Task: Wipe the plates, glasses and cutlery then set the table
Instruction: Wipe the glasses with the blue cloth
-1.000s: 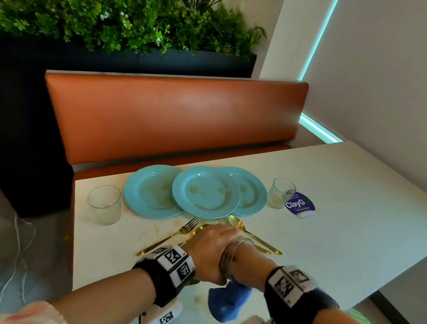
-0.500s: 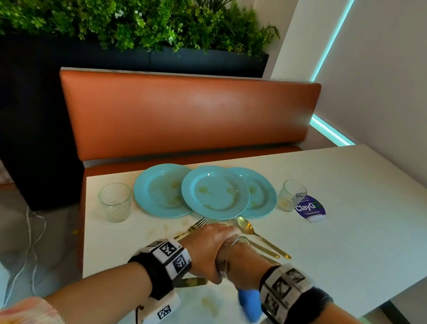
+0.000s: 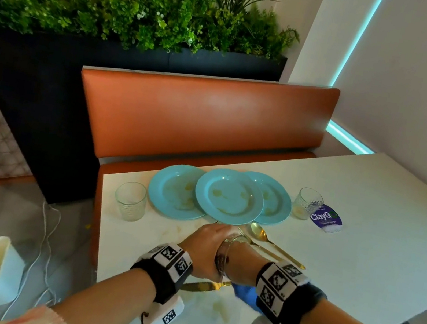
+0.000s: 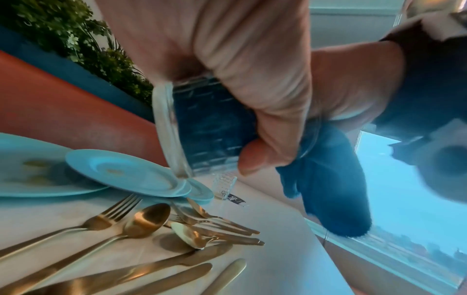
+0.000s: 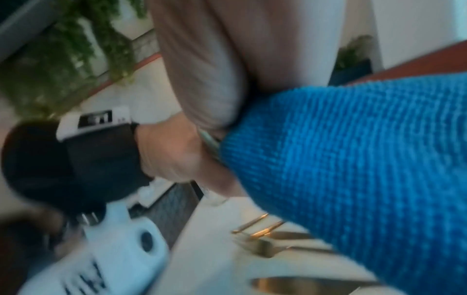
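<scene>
My left hand (image 3: pixel 203 248) grips a clear ribbed glass (image 4: pixel 209 127) on its side above the gold cutlery (image 4: pixel 151 219). My right hand (image 3: pixel 243 263) reaches into the glass's mouth (image 3: pixel 223 251) with a blue cloth (image 3: pixel 246 294). The cloth shows dark through the glass wall, and its tail (image 4: pixel 333 189) hangs out below. The right fingers are hidden inside. Three soiled turquoise plates (image 3: pixel 229 195) overlap at the table's far edge. One empty glass (image 3: pixel 131 200) stands left of them and another (image 3: pixel 307 204) stands right.
A gold knife (image 3: pixel 203 286) lies under my wrists, spoons and forks (image 3: pixel 259 233) just beyond. A purple ClayG card (image 3: pixel 326 217) sits by the right glass. An orange bench (image 3: pixel 199 120) backs the white table (image 3: pixel 367 216). A yellowish smear (image 3: pixel 221 309) marks the near tabletop.
Both hands have stayed joined at the glass. The right wrist has turned, and the cloth's hanging tail has swung right and shows shorter beneath the hands.
</scene>
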The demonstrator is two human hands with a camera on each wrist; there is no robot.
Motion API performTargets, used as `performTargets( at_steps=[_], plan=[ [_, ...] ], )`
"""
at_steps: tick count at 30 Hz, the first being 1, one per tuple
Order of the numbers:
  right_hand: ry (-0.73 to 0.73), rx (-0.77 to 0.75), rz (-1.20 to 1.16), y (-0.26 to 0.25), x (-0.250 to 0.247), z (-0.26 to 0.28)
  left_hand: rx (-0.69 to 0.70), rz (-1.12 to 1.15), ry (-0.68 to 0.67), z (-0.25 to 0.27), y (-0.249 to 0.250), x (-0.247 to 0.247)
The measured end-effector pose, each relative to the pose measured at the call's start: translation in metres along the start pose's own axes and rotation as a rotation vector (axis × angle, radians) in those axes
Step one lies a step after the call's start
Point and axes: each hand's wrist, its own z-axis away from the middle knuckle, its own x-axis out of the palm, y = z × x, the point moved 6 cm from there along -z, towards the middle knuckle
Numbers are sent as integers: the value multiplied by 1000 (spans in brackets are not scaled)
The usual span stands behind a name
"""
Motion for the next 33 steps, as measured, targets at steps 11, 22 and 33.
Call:
performTargets(
  at_steps=[11,22,33],
  plan=[
    [-114,-65,-1300,-31,-6,-16,-196,49,285,40,-77,-36],
    [24,4,-1097,-19,-21,-50,-739,166,489,112,-187,-19],
    [45,81,-986,-9,-6,-62,-897,480,585,106,-212,-10]
  ],
)
